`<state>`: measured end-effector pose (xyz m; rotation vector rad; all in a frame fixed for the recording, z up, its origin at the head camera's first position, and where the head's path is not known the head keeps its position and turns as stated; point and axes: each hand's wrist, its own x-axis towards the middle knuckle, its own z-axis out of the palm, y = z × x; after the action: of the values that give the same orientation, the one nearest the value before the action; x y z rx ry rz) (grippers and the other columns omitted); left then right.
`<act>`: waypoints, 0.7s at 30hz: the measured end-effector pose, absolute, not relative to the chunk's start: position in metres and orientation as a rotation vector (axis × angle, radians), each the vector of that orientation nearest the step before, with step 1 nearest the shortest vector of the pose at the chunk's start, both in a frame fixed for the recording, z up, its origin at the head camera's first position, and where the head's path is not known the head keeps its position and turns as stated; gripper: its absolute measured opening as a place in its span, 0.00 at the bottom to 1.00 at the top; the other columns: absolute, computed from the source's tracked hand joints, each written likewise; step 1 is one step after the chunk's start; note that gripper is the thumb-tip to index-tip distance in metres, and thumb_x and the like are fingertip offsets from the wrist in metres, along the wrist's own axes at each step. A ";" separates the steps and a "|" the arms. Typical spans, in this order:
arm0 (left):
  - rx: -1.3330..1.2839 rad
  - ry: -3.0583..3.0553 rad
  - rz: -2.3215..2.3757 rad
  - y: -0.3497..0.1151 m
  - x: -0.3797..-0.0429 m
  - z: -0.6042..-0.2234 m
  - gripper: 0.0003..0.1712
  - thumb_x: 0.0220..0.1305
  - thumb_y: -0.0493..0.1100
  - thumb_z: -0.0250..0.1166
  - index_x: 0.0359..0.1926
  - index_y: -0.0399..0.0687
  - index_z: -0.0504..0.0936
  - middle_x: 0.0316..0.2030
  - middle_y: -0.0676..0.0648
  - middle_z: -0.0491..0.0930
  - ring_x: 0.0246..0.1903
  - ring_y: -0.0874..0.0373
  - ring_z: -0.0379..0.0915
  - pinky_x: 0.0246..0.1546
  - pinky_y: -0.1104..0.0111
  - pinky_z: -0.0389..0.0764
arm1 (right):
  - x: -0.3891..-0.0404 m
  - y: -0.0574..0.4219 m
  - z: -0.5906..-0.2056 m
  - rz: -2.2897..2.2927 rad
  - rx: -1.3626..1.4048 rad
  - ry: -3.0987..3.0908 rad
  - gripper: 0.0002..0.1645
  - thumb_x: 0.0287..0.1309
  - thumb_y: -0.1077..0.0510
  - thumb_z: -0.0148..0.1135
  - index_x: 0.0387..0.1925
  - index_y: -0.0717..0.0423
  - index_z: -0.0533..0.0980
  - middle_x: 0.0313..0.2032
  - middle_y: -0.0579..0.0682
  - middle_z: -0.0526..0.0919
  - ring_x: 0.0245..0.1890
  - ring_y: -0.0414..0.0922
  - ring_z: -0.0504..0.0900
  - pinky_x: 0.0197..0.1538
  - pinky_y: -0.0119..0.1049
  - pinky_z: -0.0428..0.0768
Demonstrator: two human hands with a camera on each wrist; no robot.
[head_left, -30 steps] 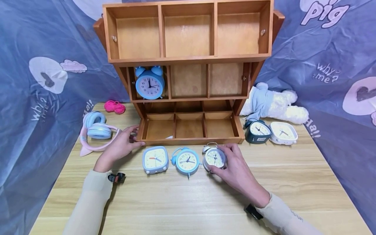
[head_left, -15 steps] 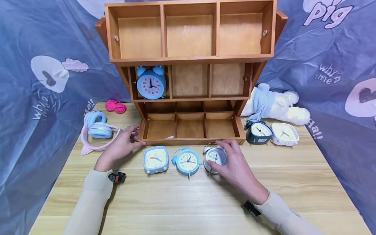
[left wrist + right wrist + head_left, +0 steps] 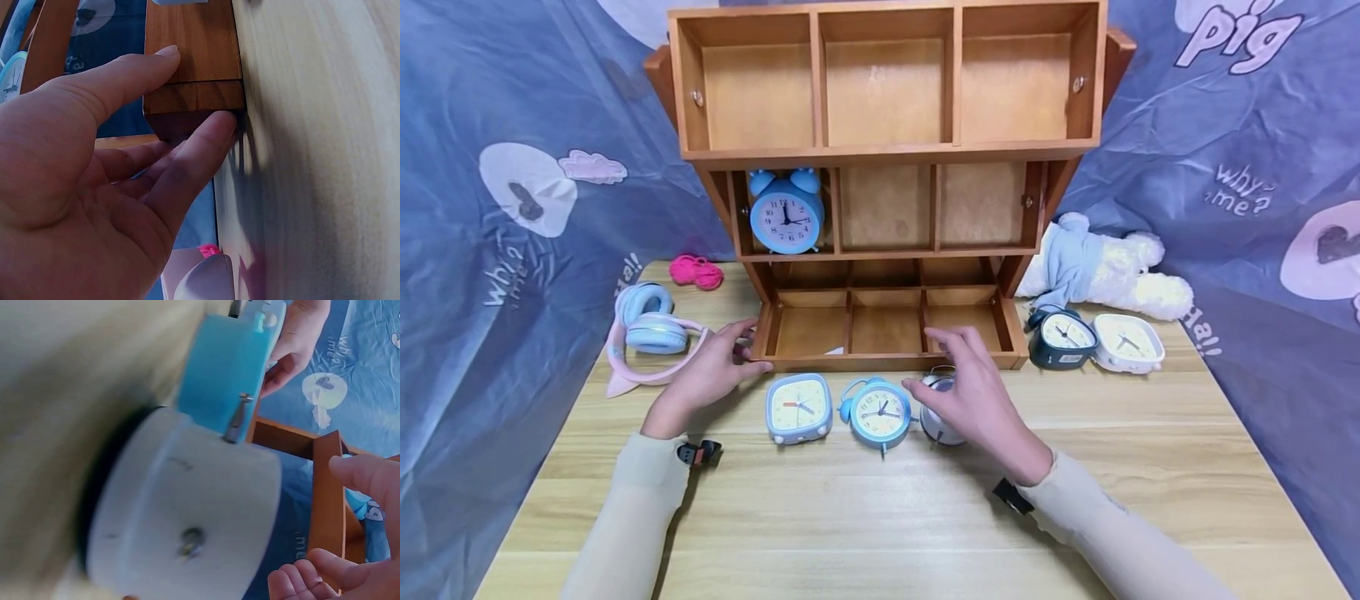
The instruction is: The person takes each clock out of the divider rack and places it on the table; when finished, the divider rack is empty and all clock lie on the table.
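My left hand (image 3: pixel 711 371) grips the lower left corner of the brown wooden shelf (image 3: pixel 887 363). In the left wrist view the thumb lies on the shelf's front board (image 3: pixel 197 53) and the fingers bend round its end. My right hand (image 3: pixel 973 400), thumb and fingers spread apart, hovers over a white twin-bell alarm clock (image 3: pixel 937 427) and hides part of its dial. The right wrist view shows that clock's white side (image 3: pixel 194 494) with a gap between it and the fingers. Left of it stands a light-blue round alarm clock (image 3: pixel 880 413), then a blue square alarm clock (image 3: pixel 798 408).
A larger blue twin-bell clock (image 3: pixel 786 218) stands in the middle tier's left compartment. Cat-ear headphones (image 3: pixel 655 333) and pink yarn (image 3: pixel 696 272) lie left. On the right are a dark green clock (image 3: pixel 1062 340), a white square clock (image 3: pixel 1126 343) and a white plush toy (image 3: pixel 1105 262).
My right hand has let go of the white alarm clock and moved up and left, towards the light-blue round one. The left hand keeps its hold on the shelf corner.
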<state>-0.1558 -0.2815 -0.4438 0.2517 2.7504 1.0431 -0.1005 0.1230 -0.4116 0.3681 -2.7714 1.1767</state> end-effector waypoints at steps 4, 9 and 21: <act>0.253 2.750 1.047 -0.281 -0.156 -0.443 0.50 0.76 0.45 0.76 0.86 0.32 0.60 0.69 0.28 0.79 0.62 0.36 0.82 0.65 0.42 0.84 | -0.106 0.113 -0.403 1.218 0.374 -2.781 0.48 0.60 0.48 0.85 0.77 0.55 0.75 0.66 0.58 0.76 0.65 0.60 0.81 0.65 0.58 0.84; 0.260 2.750 1.048 -0.281 -0.156 -0.443 0.50 0.76 0.45 0.76 0.86 0.31 0.60 0.69 0.28 0.79 0.61 0.36 0.82 0.65 0.42 0.84 | -0.113 0.099 -0.393 1.255 0.408 -2.770 0.48 0.62 0.47 0.85 0.78 0.54 0.74 0.67 0.55 0.74 0.64 0.58 0.80 0.63 0.56 0.84; 0.252 2.755 1.035 -0.281 -0.156 -0.443 0.49 0.75 0.44 0.76 0.85 0.30 0.61 0.68 0.28 0.80 0.60 0.36 0.83 0.62 0.44 0.85 | -0.131 0.068 -0.378 1.272 0.583 -2.625 0.47 0.61 0.49 0.86 0.76 0.57 0.75 0.66 0.56 0.76 0.67 0.55 0.79 0.71 0.57 0.82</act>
<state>-0.1558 -0.2810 -0.4428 0.2520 2.7553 1.0351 -0.1309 0.0682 -0.3780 0.5834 -2.6253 1.2717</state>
